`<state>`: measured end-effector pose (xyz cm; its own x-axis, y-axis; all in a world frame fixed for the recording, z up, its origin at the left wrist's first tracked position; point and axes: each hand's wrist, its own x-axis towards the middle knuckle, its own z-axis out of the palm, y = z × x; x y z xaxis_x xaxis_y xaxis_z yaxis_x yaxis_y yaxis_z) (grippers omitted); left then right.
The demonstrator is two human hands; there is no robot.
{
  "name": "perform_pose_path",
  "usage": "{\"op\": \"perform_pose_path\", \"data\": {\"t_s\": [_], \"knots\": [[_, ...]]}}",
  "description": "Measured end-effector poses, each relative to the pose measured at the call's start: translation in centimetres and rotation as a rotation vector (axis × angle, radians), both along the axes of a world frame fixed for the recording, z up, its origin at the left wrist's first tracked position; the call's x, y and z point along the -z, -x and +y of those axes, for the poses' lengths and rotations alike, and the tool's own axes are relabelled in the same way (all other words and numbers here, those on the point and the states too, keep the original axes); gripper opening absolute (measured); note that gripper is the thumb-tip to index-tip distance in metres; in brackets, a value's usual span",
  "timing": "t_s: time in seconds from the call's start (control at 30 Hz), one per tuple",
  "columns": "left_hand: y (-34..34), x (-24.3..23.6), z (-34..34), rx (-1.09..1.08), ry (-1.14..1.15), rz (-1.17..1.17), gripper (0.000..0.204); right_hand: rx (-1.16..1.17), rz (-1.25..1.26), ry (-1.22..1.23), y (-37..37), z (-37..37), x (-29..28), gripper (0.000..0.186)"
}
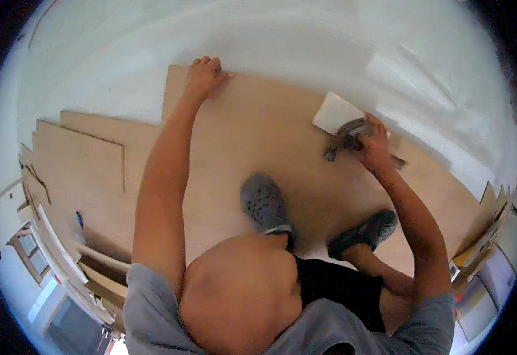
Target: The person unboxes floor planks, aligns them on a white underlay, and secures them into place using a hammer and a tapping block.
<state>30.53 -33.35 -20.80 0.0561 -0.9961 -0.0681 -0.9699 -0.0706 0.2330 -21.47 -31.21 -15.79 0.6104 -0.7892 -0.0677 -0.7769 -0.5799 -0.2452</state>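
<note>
A large brown board (258,130) stretches out in front of me. My left hand (206,74) lies at its far upper left edge, fingers bent over the edge and thumb stretched along the face. To the right, my right hand (374,145) is wrapped round a dark tool (348,135) with a curved, guard-like part; its exact kind is hard to make out. A cream-coloured flat piece (336,112) lies beside the tool, near the board's far edge, partly covered by tool and hand.
Other brown boards (87,148) with stepped edges lie at the left. My grey perforated shoe (263,201) and a dark shoe (365,232) rest on the boards. A pale wall-like surface (258,35) lies beyond. A small blue object (79,219) sits at the left.
</note>
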Motion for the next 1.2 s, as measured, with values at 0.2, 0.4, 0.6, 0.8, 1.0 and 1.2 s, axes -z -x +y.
{"op": "perform_pose_path", "data": {"t_s": [0.2,0.4,0.6,0.8,1.0,1.2], "knots": [[1.3,-0.1,-0.7,-0.025,-0.040,0.076,0.044,-0.052,0.016,-0.006,-7.4,-5.9,0.1,0.037],[9.0,0.1,-3.5,-0.086,-0.185,0.793,0.047,-0.133,0.029,0.009,-12.6,-10.1,0.4,0.037],[9.5,0.1,-5.8,-0.031,-0.324,0.849,0.054,-0.201,0.095,-0.012,-14.3,-10.9,-0.3,0.037],[10.4,-0.4,-5.5,0.027,-0.299,0.679,0.059,-0.227,0.056,-0.022,-13.7,-11.5,-0.5,0.037],[10.6,-1.0,-5.1,-0.072,-0.305,0.545,0.064,-0.048,0.246,-0.140,-15.4,-19.7,-4.7,0.043],[10.5,-1.6,-5.8,-0.022,-0.319,0.593,0.065,0.057,0.441,0.091,-15.3,-25.8,-5.3,0.023]]}}
